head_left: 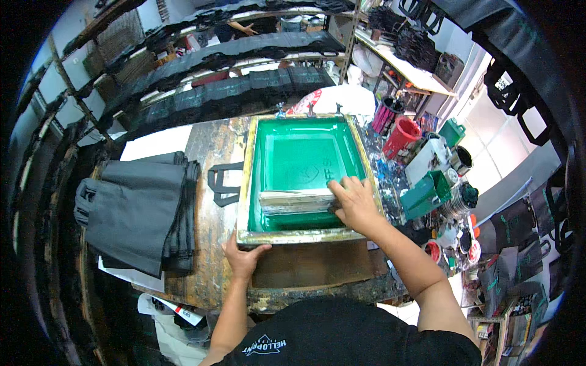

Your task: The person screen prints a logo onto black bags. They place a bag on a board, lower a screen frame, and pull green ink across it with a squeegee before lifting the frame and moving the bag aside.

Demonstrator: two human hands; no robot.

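Note:
A screen printing frame (246, 165) with a yellowed wooden rim lies on the worktable, its mesh covered in wet green ink (293, 152). My right hand (355, 204) grips the right end of a wide, pale squeegee (296, 200), which lies crosswise on the mesh in the near half of the frame. At the near left corner, my left hand (243, 256) holds the rim, its thumb along the front edge. The handle of a black bag (223, 184) sticks out from under the frame's left side; the rest of that bag is hidden.
Left on the worktable (210, 238) lies a stack of black bags (137, 207). Clamps (311, 111) stand at the frame's far edge. Ink containers crowd the right side, among them a red bucket (403, 135) and a green one (426, 194). Racks of black bags (238, 91) stand behind.

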